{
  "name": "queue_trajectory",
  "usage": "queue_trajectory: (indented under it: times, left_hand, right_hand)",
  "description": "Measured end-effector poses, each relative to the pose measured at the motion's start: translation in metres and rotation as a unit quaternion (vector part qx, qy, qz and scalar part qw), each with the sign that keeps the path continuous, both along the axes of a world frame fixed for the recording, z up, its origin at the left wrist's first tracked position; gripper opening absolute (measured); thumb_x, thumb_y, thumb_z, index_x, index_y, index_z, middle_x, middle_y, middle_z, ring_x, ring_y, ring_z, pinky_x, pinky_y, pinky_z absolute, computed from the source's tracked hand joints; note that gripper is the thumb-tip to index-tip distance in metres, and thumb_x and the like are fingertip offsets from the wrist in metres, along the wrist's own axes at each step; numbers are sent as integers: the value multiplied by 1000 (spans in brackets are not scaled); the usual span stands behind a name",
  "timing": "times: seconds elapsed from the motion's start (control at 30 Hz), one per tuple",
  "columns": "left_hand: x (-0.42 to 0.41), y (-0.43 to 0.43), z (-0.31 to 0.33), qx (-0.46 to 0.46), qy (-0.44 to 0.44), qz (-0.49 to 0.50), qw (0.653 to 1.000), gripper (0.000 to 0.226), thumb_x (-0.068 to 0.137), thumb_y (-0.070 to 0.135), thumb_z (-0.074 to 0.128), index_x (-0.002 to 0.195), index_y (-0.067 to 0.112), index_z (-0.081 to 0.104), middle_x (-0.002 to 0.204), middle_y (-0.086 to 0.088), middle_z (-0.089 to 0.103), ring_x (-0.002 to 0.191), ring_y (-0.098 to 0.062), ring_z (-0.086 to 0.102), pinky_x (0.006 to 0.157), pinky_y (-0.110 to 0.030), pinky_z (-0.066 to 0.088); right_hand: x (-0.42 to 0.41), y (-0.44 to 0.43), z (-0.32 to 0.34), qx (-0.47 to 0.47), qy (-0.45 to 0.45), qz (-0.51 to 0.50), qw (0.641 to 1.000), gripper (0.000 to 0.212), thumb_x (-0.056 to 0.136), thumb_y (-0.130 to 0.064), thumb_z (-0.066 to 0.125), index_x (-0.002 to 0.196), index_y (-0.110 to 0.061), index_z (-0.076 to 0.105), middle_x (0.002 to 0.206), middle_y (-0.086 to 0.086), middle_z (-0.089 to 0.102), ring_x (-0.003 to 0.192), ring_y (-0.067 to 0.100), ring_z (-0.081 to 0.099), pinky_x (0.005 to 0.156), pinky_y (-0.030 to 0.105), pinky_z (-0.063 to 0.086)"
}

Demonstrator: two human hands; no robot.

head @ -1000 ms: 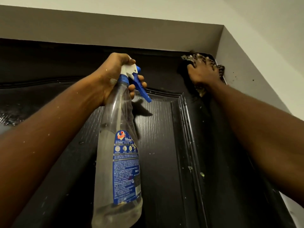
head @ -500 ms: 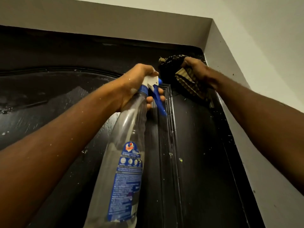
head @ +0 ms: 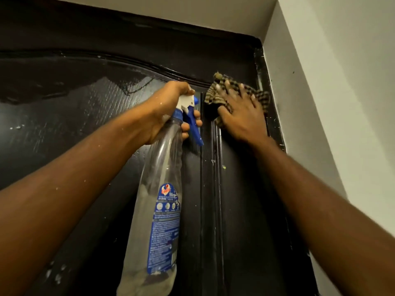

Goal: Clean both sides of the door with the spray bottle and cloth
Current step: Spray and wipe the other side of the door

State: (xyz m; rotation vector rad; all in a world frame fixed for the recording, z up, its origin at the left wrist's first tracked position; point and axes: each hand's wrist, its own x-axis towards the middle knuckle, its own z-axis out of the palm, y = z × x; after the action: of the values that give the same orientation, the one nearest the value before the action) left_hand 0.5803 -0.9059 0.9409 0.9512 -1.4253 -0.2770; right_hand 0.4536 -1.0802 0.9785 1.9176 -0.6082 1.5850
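Note:
The black panelled door [head: 89, 124] fills the view, seen from below, with a wet sheen on its upper left panel. My left hand [head: 168, 110] grips the neck of a clear spray bottle [head: 159, 199] with a blue label, white head and blue trigger, fingers curled round the trigger. The bottle hangs down in front of the door. My right hand [head: 241, 116] lies flat with spread fingers, pressing a checked brown cloth [head: 215, 92] against the door's upper right corner, beside the raised moulding.
A pale wall [head: 331, 103] runs along the door's right edge, with the lintel [head: 192, 11] above the black frame. Small light specks dot the door near the moulding.
My right hand and the cloth have slid down from the top corner and the fingers have spread flat. The view has tilted, and the bottle has shifted right.

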Motion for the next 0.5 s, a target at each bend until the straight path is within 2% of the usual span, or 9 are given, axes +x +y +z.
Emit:
queue_trajectory:
  times: [0.1,0.2,0.37,0.43,0.5]
  left_hand:
    - [-3,7,-7,-27,13,-4,1000,31,95,37,43,101,10,57,75,-7,65,62,-17,61,39,-18,43]
    - [-5,15,-13,-40,18,-6,999,29,96,36,44,103,11,57,79,-7,64,57,-14,64,39,-18,44]
    - [0,16,-23,-19,13,-11,1000,28,95,37,44,100,12,57,79,-8,64,59,-14,63,39,-18,43]
    - [4,13,-26,-6,14,-9,1000,31,95,39,44,99,11,57,79,-9,64,52,-13,61,38,-17,42]
    - [8,12,-29,-4,23,-12,1000,31,95,38,43,100,11,56,80,-9,63,48,-14,60,38,-16,41]
  right_hand:
    - [7,-1,-75,9,-28,10,1000,65,95,-58,18,158,-45,9,168,-13,2,155,13,-5,125,45,-2]
    - [0,-6,-123,26,-28,1,999,71,90,-63,12,158,-45,6,168,-15,-2,155,11,-9,125,42,-7]
    - [5,-4,-83,119,-161,-13,980,65,101,-52,24,160,-36,3,170,-6,-3,156,20,-8,125,50,-4]
    - [15,3,-72,94,-127,-8,987,65,101,-51,25,161,-34,5,170,-5,-3,156,20,-8,125,50,-3]
    - [17,7,-85,22,-27,-6,999,67,96,-56,18,160,-37,9,169,-10,0,155,14,-7,126,47,-3]
